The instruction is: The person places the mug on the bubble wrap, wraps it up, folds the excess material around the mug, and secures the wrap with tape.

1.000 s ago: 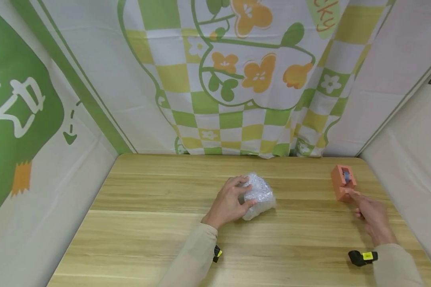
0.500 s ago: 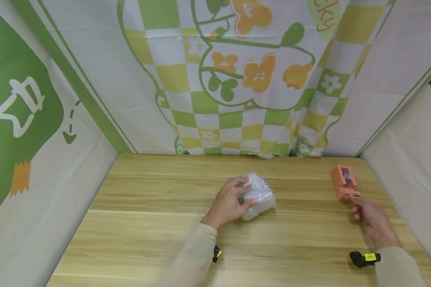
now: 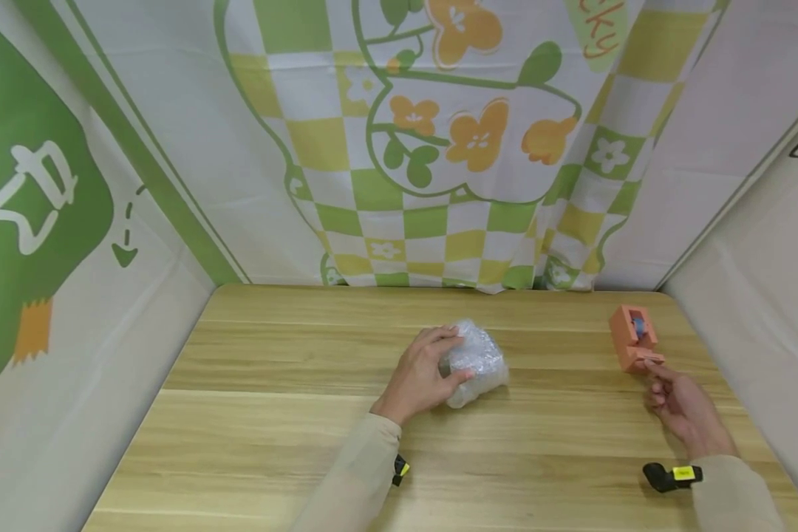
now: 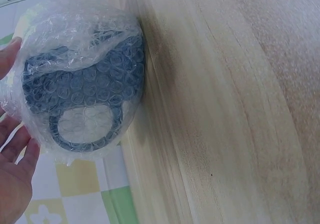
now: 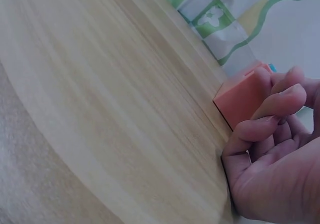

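Observation:
On the table, a dark mug shows through clear bubble wrap; its ring handle faces the left wrist camera. My left hand holds this bundle from its left side, fingers over the top and thumb at the near side. Over at the right stands an orange tape dispenser with a blue-cored roll in it. My right hand pinches at the dispenser's front end, index fingertip right at its cutting edge; the tape end is hidden there. The other right fingers are curled in.
A white curtain with green and yellow checks hangs behind the table's back edge. Printed fabric walls stand on the left and right. Black wrist cameras with yellow labels sit at both sleeves.
My right index fingertip has shifted from on top of the dispenser's front to its near edge, and the hand has drawn slightly back. The left hand and wrapped mug stay in place.

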Demonstrator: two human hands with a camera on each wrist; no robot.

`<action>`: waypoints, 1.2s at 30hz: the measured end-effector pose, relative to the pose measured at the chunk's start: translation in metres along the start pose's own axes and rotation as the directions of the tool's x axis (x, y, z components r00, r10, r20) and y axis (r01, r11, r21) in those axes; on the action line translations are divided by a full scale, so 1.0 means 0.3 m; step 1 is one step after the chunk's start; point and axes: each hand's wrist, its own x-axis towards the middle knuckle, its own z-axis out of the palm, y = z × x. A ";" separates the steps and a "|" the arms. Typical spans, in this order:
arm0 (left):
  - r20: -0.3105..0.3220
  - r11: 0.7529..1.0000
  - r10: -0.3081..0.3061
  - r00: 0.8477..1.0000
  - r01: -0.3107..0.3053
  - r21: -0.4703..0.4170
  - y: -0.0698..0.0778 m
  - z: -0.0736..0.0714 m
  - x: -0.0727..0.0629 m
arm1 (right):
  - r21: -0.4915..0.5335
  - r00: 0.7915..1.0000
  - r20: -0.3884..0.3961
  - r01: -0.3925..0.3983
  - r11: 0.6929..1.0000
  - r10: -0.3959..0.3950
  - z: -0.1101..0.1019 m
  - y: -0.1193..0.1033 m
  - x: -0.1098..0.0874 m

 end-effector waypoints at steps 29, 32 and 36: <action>-0.008 1.000 -0.003 1.000 0.004 0.004 0.002 -0.002 -0.001 | -0.038 0.991 -0.110 0.077 0.996 -0.081 0.041 0.016 0.009; -0.007 1.000 -0.010 1.000 0.010 -0.004 0.003 -0.001 -0.002 | -0.043 0.983 -0.158 0.087 0.995 -0.092 0.051 0.018 0.008; -0.009 1.000 -0.007 1.000 0.007 -0.009 0.004 0.001 -0.002 | -0.058 0.979 -0.174 0.096 0.994 -0.105 0.058 0.017 0.003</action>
